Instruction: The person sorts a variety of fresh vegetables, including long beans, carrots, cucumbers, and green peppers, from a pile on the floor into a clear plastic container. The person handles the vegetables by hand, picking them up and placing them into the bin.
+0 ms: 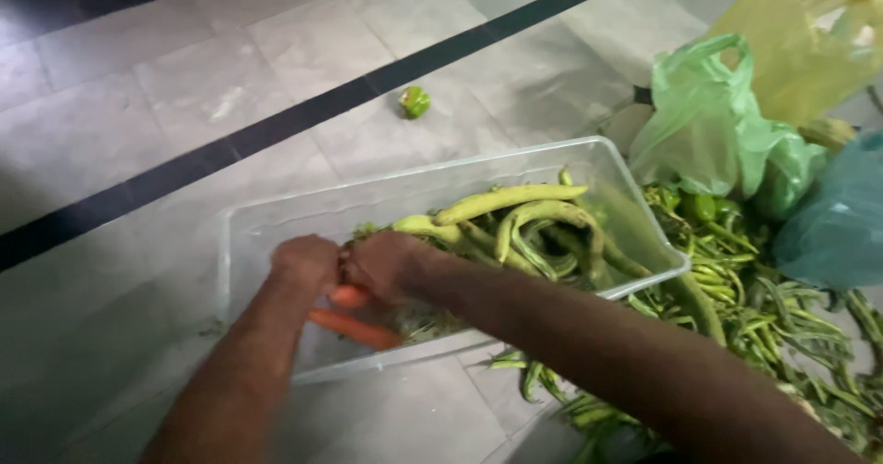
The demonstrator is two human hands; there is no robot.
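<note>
Both forearms come in from the bottom edge and meet over the clear plastic tub (276,220) sitting on the grey tiled floor (184,87). Left hand (303,263) is curled into a loose fist, knuckles up, right above the carrots (354,328), and the right hand (382,263) is pressed up against it, fingers bent down and closed around the top end of one carrot. Can't tell if the left one's actually gripping anything, its fingers are tucked under. Carrots lie at the near-left end of the tub, long pale green gourds (515,216) fill the other end. Loose green beans (763,308) piled on the floor to the right, next to a green plastic bag (708,124). Small green pepper (415,102) sits alone further out
</note>
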